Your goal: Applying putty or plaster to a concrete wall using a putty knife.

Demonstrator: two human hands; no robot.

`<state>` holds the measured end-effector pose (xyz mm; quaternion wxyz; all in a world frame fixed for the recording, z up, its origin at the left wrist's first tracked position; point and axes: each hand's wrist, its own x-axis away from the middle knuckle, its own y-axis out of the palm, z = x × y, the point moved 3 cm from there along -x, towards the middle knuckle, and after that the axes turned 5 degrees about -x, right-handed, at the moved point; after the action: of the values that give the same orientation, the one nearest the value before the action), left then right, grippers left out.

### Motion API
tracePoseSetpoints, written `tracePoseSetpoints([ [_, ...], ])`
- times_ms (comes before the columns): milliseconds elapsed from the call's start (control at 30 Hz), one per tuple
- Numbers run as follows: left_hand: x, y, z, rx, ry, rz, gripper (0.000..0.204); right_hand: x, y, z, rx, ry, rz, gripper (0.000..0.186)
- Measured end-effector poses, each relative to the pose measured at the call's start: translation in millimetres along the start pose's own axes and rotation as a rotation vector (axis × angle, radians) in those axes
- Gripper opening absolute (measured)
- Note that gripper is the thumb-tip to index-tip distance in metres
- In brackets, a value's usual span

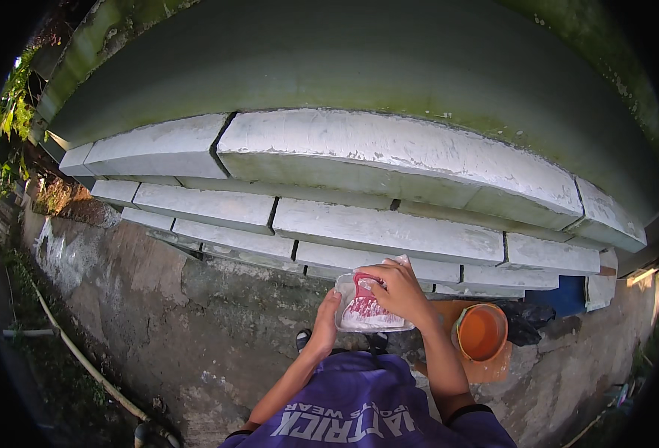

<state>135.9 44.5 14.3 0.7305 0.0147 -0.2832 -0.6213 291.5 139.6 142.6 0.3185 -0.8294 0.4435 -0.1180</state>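
Observation:
My left hand is closed on the left side of a shallow, see-through plastic tub, held in front of my body. White paste coats the inside of the tub. Over it, my right hand grips a flat red plastic scraper, whose lower part is smeared with white and sits within the tub. A pale corner shows above my right hand's knuckles; what it belongs to is unclear.
Stepped white-coated blocks run across ahead, below a green-stained grey wall. To my right, an orange bucket stands on an orange-brown board, beside a black plastic bag. A pole lies left on rough concrete ground.

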Motion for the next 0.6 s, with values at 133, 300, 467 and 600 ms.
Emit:
tracePoseSetpoints([
  [133, 3, 3, 10, -0.024, 0.003, -0.067, 0.067, 2, 1, 10, -0.027, 0.001, 0.076, 0.031],
  [300, 3, -7, 4, 0.028, -0.038, -0.044, 0.072, -1, -6, 10, -0.026, 0.048, 0.137, 0.031],
  [467, 1, -11, 3, 0.028, -0.008, -0.019, 0.07, 0, -7, 22, -0.431, 0.198, 0.296, 0.03],
  [600, 11, 4, 24, 0.046, 0.029, 0.014, 0.06, 6, -4, 38, -0.716, 0.225, 0.35, 0.025],
])
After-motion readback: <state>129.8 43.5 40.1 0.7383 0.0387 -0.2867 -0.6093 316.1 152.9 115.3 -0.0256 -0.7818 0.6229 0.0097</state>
